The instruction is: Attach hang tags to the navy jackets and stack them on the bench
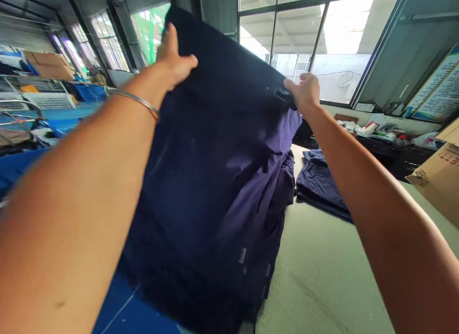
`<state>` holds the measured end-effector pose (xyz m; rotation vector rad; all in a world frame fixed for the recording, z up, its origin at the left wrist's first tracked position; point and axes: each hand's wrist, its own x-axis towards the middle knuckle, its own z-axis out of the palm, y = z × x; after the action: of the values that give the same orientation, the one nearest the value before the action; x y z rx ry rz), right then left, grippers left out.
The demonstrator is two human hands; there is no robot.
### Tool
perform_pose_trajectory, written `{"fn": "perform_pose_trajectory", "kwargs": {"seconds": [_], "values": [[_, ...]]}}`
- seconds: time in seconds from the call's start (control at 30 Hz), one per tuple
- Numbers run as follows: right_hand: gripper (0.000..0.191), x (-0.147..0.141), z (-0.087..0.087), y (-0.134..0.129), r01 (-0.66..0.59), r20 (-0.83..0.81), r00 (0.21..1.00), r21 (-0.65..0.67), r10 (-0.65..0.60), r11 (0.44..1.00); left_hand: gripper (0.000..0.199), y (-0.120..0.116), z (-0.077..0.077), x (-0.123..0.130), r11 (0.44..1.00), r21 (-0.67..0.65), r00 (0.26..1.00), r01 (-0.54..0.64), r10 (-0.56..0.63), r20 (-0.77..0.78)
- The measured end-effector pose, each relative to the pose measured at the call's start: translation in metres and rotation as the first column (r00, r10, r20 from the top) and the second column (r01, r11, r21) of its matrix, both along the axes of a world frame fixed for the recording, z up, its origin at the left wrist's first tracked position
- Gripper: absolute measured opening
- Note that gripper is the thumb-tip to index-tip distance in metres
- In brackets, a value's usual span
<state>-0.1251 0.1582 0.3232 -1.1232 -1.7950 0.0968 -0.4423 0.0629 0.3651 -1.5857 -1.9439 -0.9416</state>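
Navy garment (211,181) fills the middle of my feed, hanging at full length from 2 raised hands, its lower part reaching down toward a blue surface (132,310). I read the high hold as a way to let the cloth fall open under its own weight. The left hand (175,59) sits at the upper edge, thumb spread wide and fingers up against the cloth; from here I cannot tell whether it pinches or only presses. A thin metal bangle (138,103) circles that wrist. The right hand (304,92) is curled closed on the opposite corner, gripping a dark fold, so the 2 hands seem to draw the top edge taut between them. Just beyond it, a folded navy pile (319,185) lies on the green floor (322,276), with a cardboard box (439,181) at the right and large windows (322,42) behind.
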Motion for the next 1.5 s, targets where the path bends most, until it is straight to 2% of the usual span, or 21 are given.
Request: {"fn": "perform_pose_trajectory", "kwargs": {"seconds": [0.07, 0.13, 0.2, 0.27, 0.33, 0.43, 0.5, 0.57, 0.67, 0.73, 0.77, 0.83, 0.9, 1.0, 1.07, 1.17, 1.27, 1.33, 1.4, 1.47, 1.5], "values": [[0.07, -0.001, -0.027, 0.029, 0.049, 0.087, 0.995, 0.003, -0.049, 0.999, 0.084, 0.025, -0.039, 0.017, 0.997, -0.068, 0.995, -0.035, 0.041, 0.095], [0.063, -0.007, -0.072, 0.043, 0.011, 0.179, 0.984, -0.003, -0.011, 1.0, 0.074, 0.04, -0.086, 0.025, 0.997, -0.082, 0.996, 0.002, 0.006, 0.088], [0.065, -0.02, -0.12, 0.047, -0.018, 0.299, 0.953, -0.084, 0.043, 0.996, 0.068, 0.048, -0.132, 0.021, 0.991, -0.133, 0.996, -0.008, 0.019, 0.083], [0.066, -0.037, -0.16, 0.047, -0.063, 0.392, 0.908, -0.223, 0.148, 0.973, 0.066, 0.055, -0.168, 0.009, 0.973, -0.23, 0.995, 0.004, 0.018, 0.093], [0.067, -0.052, -0.186, 0.048, -0.098, 0.417, 0.877, -0.334, 0.241, 0.937, 0.069, 0.06, -0.194, -0.004, 0.947, -0.321, 0.993, 0.003, 0.034, 0.11], [0.067, -0.064, -0.197, 0.052, -0.152, 0.374, 0.873, -0.4, 0.312, 0.904, 0.073, 0.067, -0.215, -0.018, 0.921, -0.389, 0.992, 0.002, 0.046, 0.115], [0.059, -0.059, -0.195, 0.06, -0.214, 0.298, 0.894, -0.372, 0.334, 0.903, 0.075, 0.07, -0.223, -0.022, 0.915, -0.404, 0.991, 0.007, 0.047, 0.124], [0.048, -0.041, -0.194, 0.07, -0.248, 0.196, 0.933, -0.252, 0.3, 0.935, 0.075, 0.074, -0.228, -0.024, 0.91, -0.415, 0.989, -0.002, 0.063, 0.134], [0.042, 0.015, -0.208, 0.089, -0.059, 0.072, 0.995, -0.057, 0.063, 0.997, 0.074, 0.078, -0.234, -0.026, 0.905, -0.425, 0.988, -0.023, 0.084, 0.126], [0.037, 0.069, -0.231, 0.097, 0.146, 0.113, 0.984, -0.086, -0.136, 0.986, 0.074, 0.081, -0.238, -0.027, 0.906, -0.421, 0.99, -0.028, 0.084, 0.115], [0.032, 0.098, -0.246, 0.098, 0.21, 0.207, 0.962, -0.141, -0.178, 0.968, 0.075, 0.082, -0.239, -0.027, 0.907, -0.42, 0.99, -0.029, 0.083, 0.111], [0.028, 0.155, -0.279, 0.092, 0.294, 0.421, 0.893, -0.277, -0.16, 0.915, 0.075, 0.084, -0.238, -0.027, 0.907, -0.418, 0.989, -0.05, 0.103, 0.107], [0.035, 0.198, -0.31, 0.079, 0.339, 0.52, 0.845, -0.337, -0.126, 0.879, 0.072, 0.085, -0.233, -0.024, 0.9, -0.428, 0.986, -0.083, 0.137, 0.096], [0.042, 0.228, -0.345, 0.06, 0.352, 0.537, 0.836, -0.363, -0.115, 0.863, 0.066, 0.085, -0.216, -0.011, 0.872, -0.461, 0.98, -0.164, 0.198, 0.026], [0.046, 0.227, -0.358, 0.054, 0.37, 0.544, 0.83, -0.373, -0.122, 0.851, 0.059, 0.081, -0.203, 0.004, 0.901, -0.379, 0.975, -0.213, 0.22, -0.026], [0.041, 0.212, -0.365, 0.052, 0.432, 0.573, 0.802, -0.366, -0.167, 0.824, 0.051, 0.07, -0.188, 0.043, 0.985, -0.099, 0.989, -0.143, 0.139, -0.046], [0.031, 0.204, -0.365, 0.052, 0.458, 0.583, 0.79, -0.353, -0.191, 0.816, 0.047, 0.052, -0.183, 0.101, 0.992, 0.01, 0.981, 0.127, -0.124, -0.15], [0.033, 0.206, -0.362, 0.052, 0.444, 0.571, 0.8, -0.355, -0.185, 0.823, 0.041, 0.037, -0.189, 0.15, 0.934, -0.055, 0.9, 0.353, -0.355, -0.253], [0.04, 0.213, -0.357, 0.051, 0.434, 0.559, 0.809, -0.36, -0.181, 0.826, 0.032, 0.024, -0.201, 0.202, 0.823, -0.163, 0.775, 0.544, -0.567, -0.279], [0.044, 0.222, -0.348, 0.049, 0.424, 0.544, 0.82, -0.368, -0.178, 0.827, 0.029, 0.015, -0.219, 0.252, 0.693, -0.294, 0.646, 0.658, -0.72, -0.254], [0.045, 0.227, -0.342, 0.048, 0.414, 0.532, 0.829, -0.372, -0.175, 0.831, 0.028, 0.012, -0.23, 0.274, 0.654, -0.34, 0.619, 0.675, -0.754, -0.222]]}}
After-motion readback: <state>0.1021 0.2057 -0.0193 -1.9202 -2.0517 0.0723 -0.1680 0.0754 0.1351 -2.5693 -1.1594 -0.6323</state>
